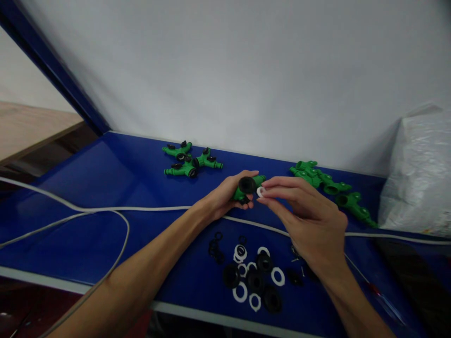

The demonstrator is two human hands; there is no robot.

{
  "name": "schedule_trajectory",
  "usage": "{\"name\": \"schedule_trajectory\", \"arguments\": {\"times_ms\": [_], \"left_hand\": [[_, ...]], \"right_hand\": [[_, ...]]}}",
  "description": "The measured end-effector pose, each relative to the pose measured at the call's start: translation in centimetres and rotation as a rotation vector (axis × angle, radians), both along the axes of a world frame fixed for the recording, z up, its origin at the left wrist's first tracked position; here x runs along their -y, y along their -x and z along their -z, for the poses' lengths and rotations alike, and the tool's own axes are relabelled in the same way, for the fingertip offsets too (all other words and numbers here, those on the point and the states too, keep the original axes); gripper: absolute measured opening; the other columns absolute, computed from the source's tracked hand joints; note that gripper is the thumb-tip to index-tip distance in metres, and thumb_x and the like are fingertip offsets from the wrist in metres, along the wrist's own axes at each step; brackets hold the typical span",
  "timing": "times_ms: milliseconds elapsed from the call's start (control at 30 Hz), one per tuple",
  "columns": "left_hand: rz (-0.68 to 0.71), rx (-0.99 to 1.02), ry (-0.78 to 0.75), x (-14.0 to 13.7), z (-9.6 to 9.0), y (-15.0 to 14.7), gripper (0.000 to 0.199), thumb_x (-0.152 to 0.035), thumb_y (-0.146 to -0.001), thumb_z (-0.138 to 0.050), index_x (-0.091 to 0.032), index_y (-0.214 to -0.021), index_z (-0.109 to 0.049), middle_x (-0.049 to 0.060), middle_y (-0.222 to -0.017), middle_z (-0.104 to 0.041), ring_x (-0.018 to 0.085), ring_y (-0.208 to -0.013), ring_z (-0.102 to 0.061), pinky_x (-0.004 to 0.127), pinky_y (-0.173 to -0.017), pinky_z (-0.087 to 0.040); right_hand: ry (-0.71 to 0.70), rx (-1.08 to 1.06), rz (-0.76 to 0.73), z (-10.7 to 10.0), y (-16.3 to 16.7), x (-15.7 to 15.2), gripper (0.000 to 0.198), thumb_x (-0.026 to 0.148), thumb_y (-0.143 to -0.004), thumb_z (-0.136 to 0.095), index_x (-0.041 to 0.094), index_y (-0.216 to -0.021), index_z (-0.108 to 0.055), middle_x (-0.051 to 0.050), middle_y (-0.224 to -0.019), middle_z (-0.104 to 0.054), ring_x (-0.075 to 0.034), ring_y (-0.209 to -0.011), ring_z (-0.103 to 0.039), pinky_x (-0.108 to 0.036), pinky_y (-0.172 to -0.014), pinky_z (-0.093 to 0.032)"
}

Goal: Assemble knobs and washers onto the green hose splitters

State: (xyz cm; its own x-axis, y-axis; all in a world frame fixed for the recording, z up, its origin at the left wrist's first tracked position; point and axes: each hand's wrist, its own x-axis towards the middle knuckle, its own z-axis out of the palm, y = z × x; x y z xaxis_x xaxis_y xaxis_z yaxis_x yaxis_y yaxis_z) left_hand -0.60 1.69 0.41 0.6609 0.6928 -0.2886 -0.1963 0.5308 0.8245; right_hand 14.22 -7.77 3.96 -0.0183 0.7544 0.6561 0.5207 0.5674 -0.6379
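green hose splitter (245, 190): black collar (242, 182) facing the viewer, branch (260, 180) pointing right, slightly up
left hand (229, 190): fingers clamped around it
right hand (310, 211): angled leftward, fingers pinching white washer (259, 192)

There are two hands (313, 216), four black-fitted green connectors (182, 169), one bag (417, 173).

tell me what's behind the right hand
A white cord passes behind the right hand, its middle covered; green fittings lie beyond. Black bits show beside the wrist; whatever else is there is hidden.
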Motion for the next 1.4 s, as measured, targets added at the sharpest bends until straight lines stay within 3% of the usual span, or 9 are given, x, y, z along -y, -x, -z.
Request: {"name": "schedule_trajectory", "arguments": {"times_ms": [100,233,667,800,967,1067,1167,1300,1400], "left_hand": [[0.006,-0.066,-0.09,0.4,0.0,-0.2,0.042,-0.054,-0.091,-0.062,-0.015,-0.076,-0.067,0.001,-0.061,-0.063,0.008,-0.048,-0.06,0.016,-0.045,-0.046],[-0.036,-0.102,-0.116,0.7,-0.4,-0.3,0.043,-0.054,-0.091,-0.061,-0.014,-0.076,-0.067,0.001,-0.061,-0.063,0.008,-0.049,-0.06,0.017,-0.047,-0.047],[-0.082,-0.165,-0.162,0.9,-0.7,-0.4,0.045,-0.055,-0.089,-0.062,-0.014,-0.072,-0.066,0.002,-0.058,-0.062,0.011,-0.051,-0.061,0.021,-0.05,-0.049],[-0.121,-0.171,-0.203,0.9,-0.7,-0.4,0.045,-0.058,-0.087,-0.065,-0.014,-0.08,-0.07,0.001,-0.062,-0.063,0.011,-0.052,-0.06,0.023,-0.052,-0.05],[-0.248,-0.165,-0.319,0.7,-0.3,-0.4,0.046,-0.06,-0.084,-0.069,-0.015,-0.084,-0.066,0.0,-0.071,-0.062,0.011,-0.06,-0.058,0.025,-0.057,-0.049],[-0.347,-0.193,-0.406,0.7,-0.2,-0.4,0.046,-0.06,-0.083,-0.072,-0.015,-0.082,-0.063,0.0,-0.077,-0.063,0.01,-0.069,-0.055,0.024,-0.066,-0.045],[-0.353,-0.169,-0.451,0.8,-0.3,-0.4,0.046,-0.061,-0.085,-0.07,-0.016,-0.081,-0.059,-0.002,-0.076,-0.06,0.009,-0.07,-0.052,0.023,-0.068,-0.042],[-0.325,-0.13,-0.497,0.7,-0.2,-0.6,0.044,-0.059,-0.089,-0.065,-0.018,-0.076,-0.055,-0.004,-0.072,-0.054,0.01,-0.068,-0.048,0.024,-0.068,-0.04],[-0.297,-0.16,-0.56,0.6,0.0,-0.7,0.04,-0.055,-0.093,-0.06,-0.017,-0.08,-0.065,-0.001,-0.081,-0.064,0.013,-0.081,-0.057,0.026,-0.081,-0.045]], "right_hand": [[-0.128,0.203,0.045,0.2,0.0,-0.1,0.018,0.007,-0.09,-0.072,0.024,-0.096,-0.075,-0.004,-0.104,-0.074,-0.016,-0.094,-0.072,-0.034,-0.09,-0.061],[-0.164,0.308,0.065,0.3,0.0,-0.1,0.02,0.006,-0.092,-0.069,0.024,-0.1,-0.073,-0.006,-0.103,-0.072,-0.017,-0.09,-0.072,-0.033,-0.082,-0.061],[-0.136,0.318,0.059,0.6,-0.1,-0.4,0.016,0.009,-0.094,-0.066,0.023,-0.1,-0.071,-0.005,-0.104,-0.065,-0.015,-0.089,-0.069,-0.031,-0.082,-0.06],[0.088,0.076,0.084,0.8,-0.1,-0.6,0.017,0.022,-0.092,-0.072,0.026,-0.107,-0.064,-0.002,-0.102,-0.066,-0.016,-0.085,-0.068,-0.033,-0.079,-0.059],[0.592,-0.265,0.063,1.1,-0.3,-1.1,0.058,0.052,-0.081,-0.08,0.025,-0.127,-0.056,-0.004,-0.105,-0.066,-0.017,-0.073,-0.071,-0.033,-0.064,-0.06],[0.797,-0.417,-0.055,0.8,0.1,-1.0,0.069,0.057,-0.081,-0.079,0.023,-0.135,-0.053,-0.007,-0.105,-0.071,-0.02,-0.077,-0.075,-0.038,-0.074,-0.063],[0.833,-0.57,-0.152,0.7,0.7,-0.8,0.068,0.052,-0.082,-0.079,0.021,-0.136,-0.051,-0.008,-0.109,-0.075,-0.022,-0.083,-0.077,-0.042,-0.087,-0.063],[0.793,-0.684,-0.183,1.0,1.1,-0.9,0.063,0.043,-0.08,-0.083,0.021,-0.133,-0.057,-0.009,-0.117,-0.076,-0.023,-0.089,-0.078,-0.043,-0.092,-0.062],[0.723,-0.731,-0.136,1.2,1.0,-1.2,0.059,0.039,-0.079,-0.085,0.02,-0.129,-0.061,-0.009,-0.12,-0.076,-0.023,-0.091,-0.078,-0.043,-0.093,-0.062]]}}
